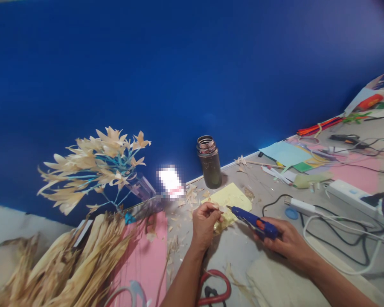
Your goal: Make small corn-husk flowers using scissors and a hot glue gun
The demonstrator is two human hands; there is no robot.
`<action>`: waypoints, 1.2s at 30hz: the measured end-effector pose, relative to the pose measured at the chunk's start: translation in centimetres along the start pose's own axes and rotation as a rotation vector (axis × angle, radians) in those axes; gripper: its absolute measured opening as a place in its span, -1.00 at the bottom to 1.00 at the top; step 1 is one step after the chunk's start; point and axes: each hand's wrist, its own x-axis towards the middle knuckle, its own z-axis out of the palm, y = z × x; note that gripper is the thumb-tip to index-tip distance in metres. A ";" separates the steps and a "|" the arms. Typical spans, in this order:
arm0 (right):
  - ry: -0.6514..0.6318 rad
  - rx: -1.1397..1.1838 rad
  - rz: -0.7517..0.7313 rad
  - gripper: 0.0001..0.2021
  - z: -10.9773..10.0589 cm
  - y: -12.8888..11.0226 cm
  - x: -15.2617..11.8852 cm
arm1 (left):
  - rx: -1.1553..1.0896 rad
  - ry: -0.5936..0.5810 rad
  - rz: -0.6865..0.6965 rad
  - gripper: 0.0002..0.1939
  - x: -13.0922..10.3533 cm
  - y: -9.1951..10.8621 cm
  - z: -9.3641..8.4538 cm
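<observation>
In the middle of the head view, my left hand (pixel 202 226) is closed in a pinch. What its fingertips hold is too small to make out. My right hand (pixel 284 241) is wrapped round a blue hot glue gun (pixel 251 219), its nozzle pointing left, close to my left fingertips. Under both lies a sheet of yellow paper (pixel 240 196), with glossy, crumpled-looking stuff on its near part. Just behind the paper stands an uncapped dark metal flask (pixel 211 168).
Left are dried husk flowers (pixel 109 157) on blue stems, a heap of dry husks (pixel 83 260) and pink paper (pixel 150 256). Red-handled scissors (pixel 216 285) lie by my left forearm. Cables and a white power strip (pixel 352 196) spread on the right. A blue wall (pixel 179 76) rises behind.
</observation>
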 end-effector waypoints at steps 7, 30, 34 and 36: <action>-0.028 0.003 0.018 -0.70 0.1 0.3 0.0 | -0.001 0.002 0.002 -0.87 -0.1 0.1 0.1; 0.088 -0.838 -0.097 -0.66 -0.6 2.3 1.3 | -0.239 -0.027 -0.047 -0.70 -0.5 1.6 0.7; 0.256 -0.682 -0.213 -0.76 0.6 0.1 1.3 | -0.340 -0.044 -0.082 -0.67 -1.4 3.1 1.9; 0.287 -0.454 -0.203 -0.73 2.0 -1.7 1.5 | -0.366 -0.036 -0.067 -0.68 -2.0 3.6 2.5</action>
